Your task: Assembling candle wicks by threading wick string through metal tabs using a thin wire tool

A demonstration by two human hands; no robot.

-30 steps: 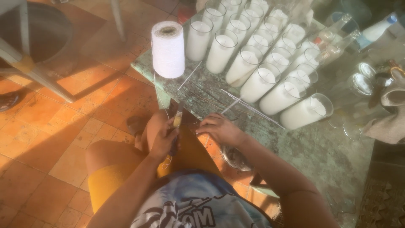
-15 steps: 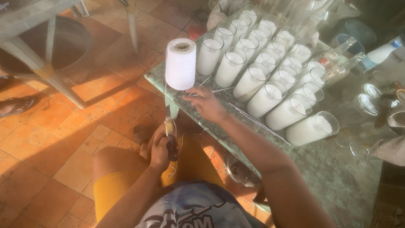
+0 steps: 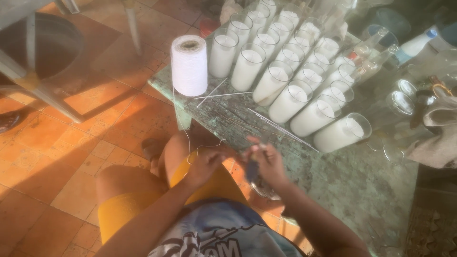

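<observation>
I count one white cylindrical spool of thread (image 3: 189, 65) and about sixteen clear glass jars of white wax (image 3: 291, 101) on my table.

Warm, low sunlight enters from the upper right and washes the scene in a hazy orange-pink cast. The terracotta floor tiles (image 3: 71, 143) glow brightest at lower left, crossed by long dark shadows from the chair legs (image 3: 38, 93). The spool of white thread (image 3: 189, 65) is nearly blown out on its lit side, and the white candles in glass jars (image 3: 290, 71) catch soft glare along their rims. The stone table (image 3: 342, 185) looks dull and low in contrast under a veil of flare. The far right edge falls into deep shade. Both hands (image 3: 259, 159) are smeared by motion blur, and overall detail is soft.
</observation>
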